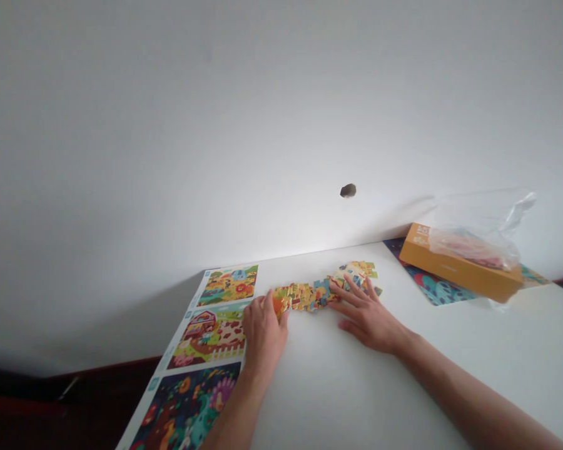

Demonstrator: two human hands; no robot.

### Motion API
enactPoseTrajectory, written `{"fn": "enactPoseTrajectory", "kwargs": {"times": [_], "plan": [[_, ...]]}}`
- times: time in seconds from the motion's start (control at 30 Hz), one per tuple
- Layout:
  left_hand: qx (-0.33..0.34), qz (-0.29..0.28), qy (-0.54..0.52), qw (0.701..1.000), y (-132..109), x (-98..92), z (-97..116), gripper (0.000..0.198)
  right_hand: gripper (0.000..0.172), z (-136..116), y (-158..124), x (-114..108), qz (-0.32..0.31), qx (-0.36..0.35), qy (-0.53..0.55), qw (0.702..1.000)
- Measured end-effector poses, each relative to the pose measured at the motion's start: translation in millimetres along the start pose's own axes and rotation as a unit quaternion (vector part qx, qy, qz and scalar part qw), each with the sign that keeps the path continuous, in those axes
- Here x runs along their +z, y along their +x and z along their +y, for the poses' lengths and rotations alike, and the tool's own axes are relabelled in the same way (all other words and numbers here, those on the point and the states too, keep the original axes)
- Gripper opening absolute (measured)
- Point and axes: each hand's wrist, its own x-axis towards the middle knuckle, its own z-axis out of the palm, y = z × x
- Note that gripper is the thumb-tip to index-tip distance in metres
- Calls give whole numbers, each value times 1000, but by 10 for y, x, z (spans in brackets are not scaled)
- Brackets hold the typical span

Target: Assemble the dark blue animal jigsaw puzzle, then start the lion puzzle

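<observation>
Pieces are strewn in one uneven row across the table, by the fingers of two hands. Nearest, at the table's left edge, a dark picture is partly covered by the left arm; beyond it a farm picture and a lion picture are laid, three pictures in all. The row's left end is met by the left hand, its fingers bent and narrow; whether a piece is pinched cannot be told. Its right end is partly covered by the right hand, palm down, fingers spread wide. Because the pieces are overlapped and partly hidden, no sure count can be given. Pieces could be scattered or pushed under one another, it is judged, if either hand were swept too hard. Farther right, one box is propped on one printed sheet, topped by one clear bag. One hole is seen in the wall behind.
</observation>
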Motion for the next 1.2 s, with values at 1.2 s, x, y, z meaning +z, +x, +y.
{"fn": "enactPoseTrajectory", "kwargs": {"times": [1.2], "plan": [[-35, -53, -402, 913, -90, 26, 226, 44, 35, -339, -53, -80, 6, -12, 223, 975]]}}
